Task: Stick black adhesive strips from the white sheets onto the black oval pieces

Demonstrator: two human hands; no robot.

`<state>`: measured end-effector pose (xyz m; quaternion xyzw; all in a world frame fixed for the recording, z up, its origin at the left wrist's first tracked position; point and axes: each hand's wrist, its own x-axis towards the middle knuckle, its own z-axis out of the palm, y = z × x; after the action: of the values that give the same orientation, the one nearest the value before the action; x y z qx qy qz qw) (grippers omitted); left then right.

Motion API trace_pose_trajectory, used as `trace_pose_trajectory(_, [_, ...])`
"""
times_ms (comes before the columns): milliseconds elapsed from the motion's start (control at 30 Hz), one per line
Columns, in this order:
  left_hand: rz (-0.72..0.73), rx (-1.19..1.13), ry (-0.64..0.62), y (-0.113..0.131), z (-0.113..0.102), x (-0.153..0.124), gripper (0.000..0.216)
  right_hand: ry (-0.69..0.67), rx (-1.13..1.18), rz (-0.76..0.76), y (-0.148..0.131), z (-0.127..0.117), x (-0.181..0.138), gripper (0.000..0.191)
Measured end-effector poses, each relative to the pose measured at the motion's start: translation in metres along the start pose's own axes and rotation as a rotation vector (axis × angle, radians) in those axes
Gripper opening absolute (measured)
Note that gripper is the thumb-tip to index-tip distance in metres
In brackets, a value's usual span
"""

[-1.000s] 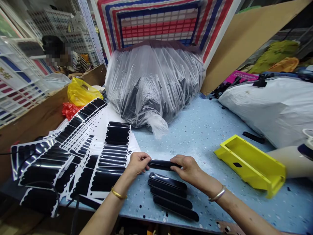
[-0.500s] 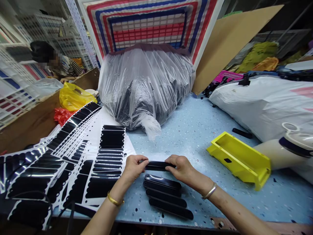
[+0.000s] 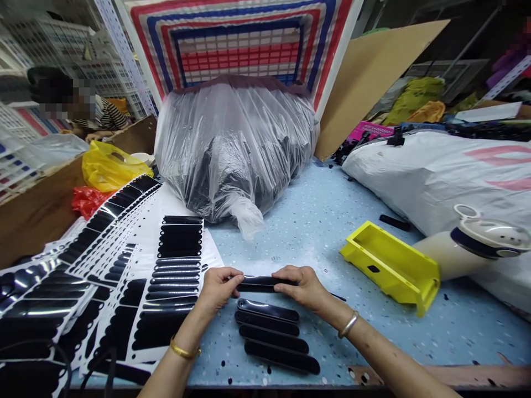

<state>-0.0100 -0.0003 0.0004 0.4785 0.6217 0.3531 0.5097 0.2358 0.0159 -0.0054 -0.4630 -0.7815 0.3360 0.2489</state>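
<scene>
Between my two hands lies a glossy black strip-shaped piece point(image 3: 258, 283) with rounded ends, held level just above the blue tabletop. My left hand point(image 3: 219, 284) pinches its left end with thumb and fingers. Its right end is gripped by my right hand point(image 3: 296, 281), whose fingers cover that tip. Just below, several similar black strips point(image 3: 276, 345) lie stacked in a slanted, overlapping row. Left of my hands, white sheets point(image 3: 176, 265) carry rows of black oblong stickers.
A yellow plastic bin point(image 3: 390, 268) and a cream bottle point(image 3: 460, 249) stand at right, before a big white sack point(image 3: 440, 166). A clear bag of dark parts point(image 3: 236, 155) fills the back. A person point(image 3: 78, 105) sits at far left.
The view has shifted slightly, so most things appear a little further left. Both hands still hold the black strip. A thin dark sliver now shows beside my right wrist.
</scene>
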Motion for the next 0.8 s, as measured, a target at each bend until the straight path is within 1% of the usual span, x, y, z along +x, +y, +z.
trace_pose_trajectory(133, [-0.025, -0.041, -0.016, 0.000, 0.000, 0.000, 0.031, 0.009, 0.025, -0.028, 0.003, 0.001, -0.002, 0.020])
trace_pose_trajectory(433, [-0.010, -0.073, -0.021, -0.002, -0.001, 0.000, 0.037, 0.027, -0.030, -0.068, -0.006, 0.001, -0.009, 0.022])
trace_pose_trajectory(633, [0.001, -0.080, -0.033, -0.002, -0.002, 0.000, 0.038, -0.028, 0.105, 0.023, -0.009, -0.005, -0.002, 0.022])
trace_pose_trajectory(800, [0.003, -0.068, -0.055, -0.005, -0.003, 0.003, 0.041, -0.041, 0.168, 0.058, -0.006, -0.005, 0.004, 0.020])
